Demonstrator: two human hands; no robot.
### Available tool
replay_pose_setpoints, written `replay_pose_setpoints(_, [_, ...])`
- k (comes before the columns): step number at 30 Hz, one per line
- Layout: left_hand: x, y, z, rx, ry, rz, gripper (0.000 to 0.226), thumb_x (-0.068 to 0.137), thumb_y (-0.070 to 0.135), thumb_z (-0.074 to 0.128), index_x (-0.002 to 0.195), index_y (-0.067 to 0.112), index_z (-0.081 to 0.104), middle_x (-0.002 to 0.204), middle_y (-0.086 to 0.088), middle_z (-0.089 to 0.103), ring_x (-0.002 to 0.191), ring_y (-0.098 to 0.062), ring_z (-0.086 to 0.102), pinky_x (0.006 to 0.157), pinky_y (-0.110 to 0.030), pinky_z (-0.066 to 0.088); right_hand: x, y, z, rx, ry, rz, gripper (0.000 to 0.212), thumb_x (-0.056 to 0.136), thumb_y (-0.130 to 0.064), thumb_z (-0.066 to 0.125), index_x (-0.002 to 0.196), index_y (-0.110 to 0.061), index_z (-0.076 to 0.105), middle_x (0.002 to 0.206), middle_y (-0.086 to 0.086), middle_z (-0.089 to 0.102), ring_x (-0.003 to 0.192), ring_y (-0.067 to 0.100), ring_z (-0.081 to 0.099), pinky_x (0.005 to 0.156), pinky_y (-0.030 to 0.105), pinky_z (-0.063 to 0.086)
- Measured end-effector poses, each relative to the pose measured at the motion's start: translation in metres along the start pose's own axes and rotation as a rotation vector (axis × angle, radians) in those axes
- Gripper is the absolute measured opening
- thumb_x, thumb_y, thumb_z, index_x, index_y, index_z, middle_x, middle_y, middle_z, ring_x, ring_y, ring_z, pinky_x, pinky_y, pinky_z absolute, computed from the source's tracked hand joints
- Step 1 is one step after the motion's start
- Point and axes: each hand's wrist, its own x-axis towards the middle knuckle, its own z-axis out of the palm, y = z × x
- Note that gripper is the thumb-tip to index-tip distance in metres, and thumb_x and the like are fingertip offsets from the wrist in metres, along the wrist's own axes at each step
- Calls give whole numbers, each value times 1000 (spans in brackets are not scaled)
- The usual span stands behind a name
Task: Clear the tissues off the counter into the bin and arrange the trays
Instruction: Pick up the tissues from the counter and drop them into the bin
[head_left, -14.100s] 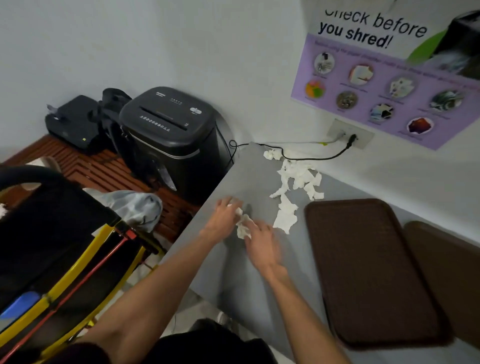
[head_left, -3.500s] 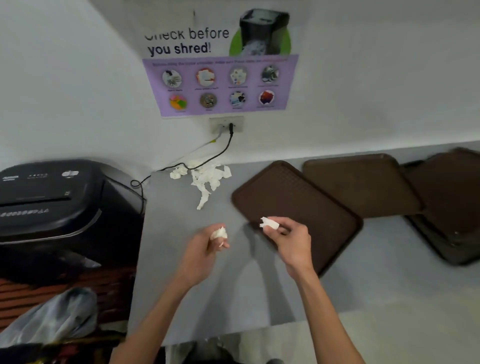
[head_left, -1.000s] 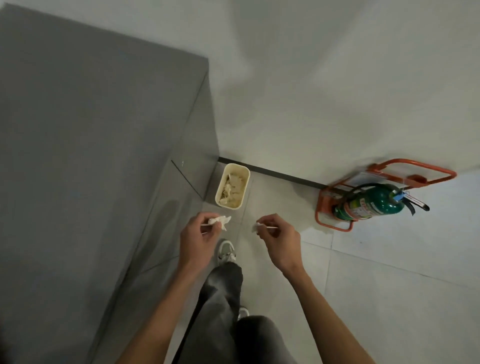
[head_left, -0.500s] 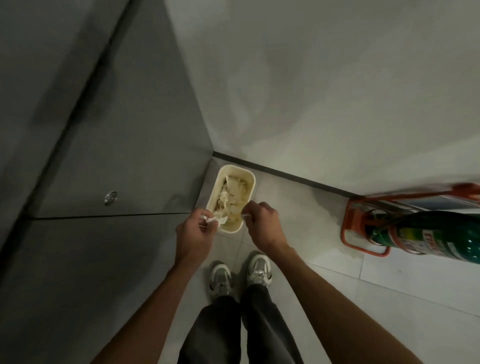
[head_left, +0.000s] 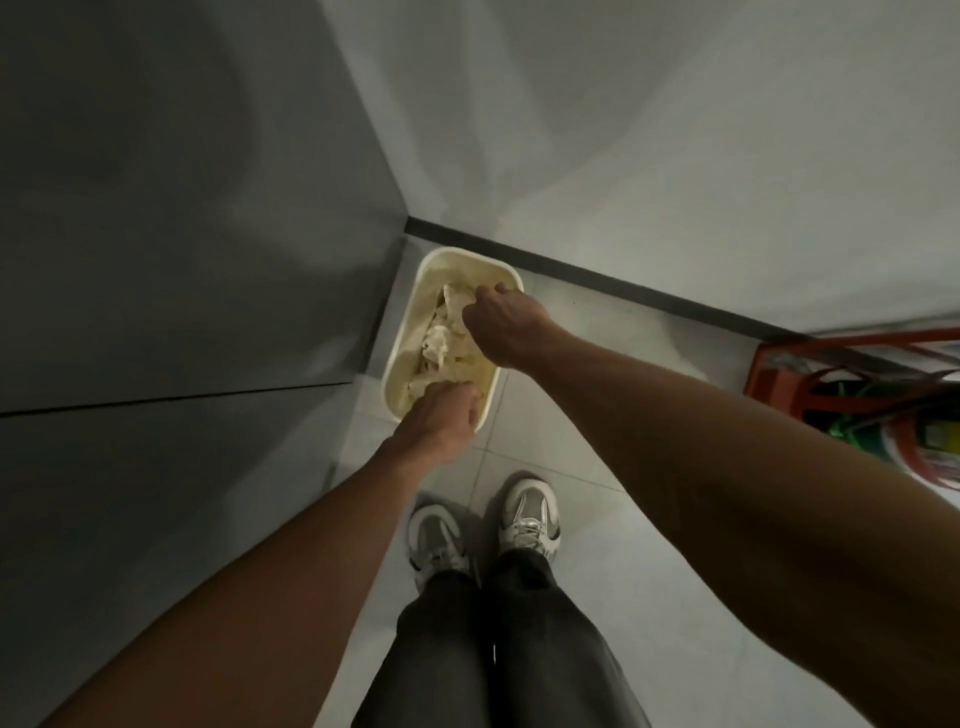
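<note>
Moved since half a second ago: both hands lowered from above the bin's near end to inside its mouth; white scraps once pinched in the fingers no longer visible.
Cabinet front (head_left: 156, 260): grey, filling the left side, meeting the pale wall at the corner.
Floor (head_left: 649, 597): light tiles, dark skirting along the wall.
Legs and shoes (head_left: 529, 519): dark trousers, grey-white trainers, just short of the bin.
Extinguisher stand (head_left: 852, 384): orange frame at the right edge, green cylinder inside, blurred.
Bin (head_left: 415, 306): cream, oblong, tucked into the corner against the cabinet.
Tissues (head_left: 439, 338): crumpled white heap inside the bin, between the two hands.
Right hand (head_left: 501, 325): knuckles up, fingers curled down over the far part of the heap; grasping or released, cannot tell.
Left hand (head_left: 441, 421): over the near rim, fingertips dipped in; grip hidden, cannot tell.
</note>
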Motion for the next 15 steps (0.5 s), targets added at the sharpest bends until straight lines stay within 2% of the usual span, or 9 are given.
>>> replay_pose_setpoints(2, [-8,0,0,65,-64,-5,21,100,17,50,80,23,46,87,-3,58,74,-14,54,55,-29,36,-6,-3,-3,-9,16,-5,28,106,-18,58,132,-12,65,127,15,62,116,34,64,88,45,57])
replay_pose_setpoints(3, [-15,1,-5,77,-61,-17,17,101,18,49,84,22,48,87,-2,57,79,-20,59,58,-32,42,-12,-6,-9,-4,27,-4,28,105,-18,59,132,-12,65,127,14,63,115,33,65,88,45,57])
replay_pose_setpoints(4, [-23,1,-13,91,-54,-26,11,101,21,48,91,21,53,92,-3,59,85,-25,62,63,-37,49,-20,-9,-16,4,47,-2,30,104,-20,61,133,-12,64,127,13,63,115,33,66,89,44,57])
replay_pose_setpoints(6, [-46,4,-34,129,-17,-31,22,103,29,45,116,20,59,111,-7,65,98,-29,65,75,-42,55,-40,-17,-33,17,97,1,37,101,-21,65,136,-12,62,128,13,64,113,32,67,93,44,56])
replay_pose_setpoints(9, [-94,14,-76,134,39,-68,38,106,34,43,141,22,51,133,-7,61,119,-30,61,89,-45,55,-81,-33,-71,65,137,40,40,100,-17,62,139,-13,60,131,13,66,113,31,68,98,47,56])
replay_pose_setpoints(12, [-155,28,-120,31,148,-92,43,108,34,43,150,23,44,145,-6,54,130,-28,54,100,-45,51,-130,-55,-126,130,184,76,44,98,-15,61,142,-14,60,139,15,64,121,35,66,103,49,56])
replay_pose_setpoints(15, [-219,41,-153,-72,287,-70,44,108,35,44,149,20,44,147,-6,53,132,-26,51,101,-44,50,-183,-77,-177,183,255,89,46,99,-17,59,145,-16,59,145,13,62,128,36,62,106,49,53])
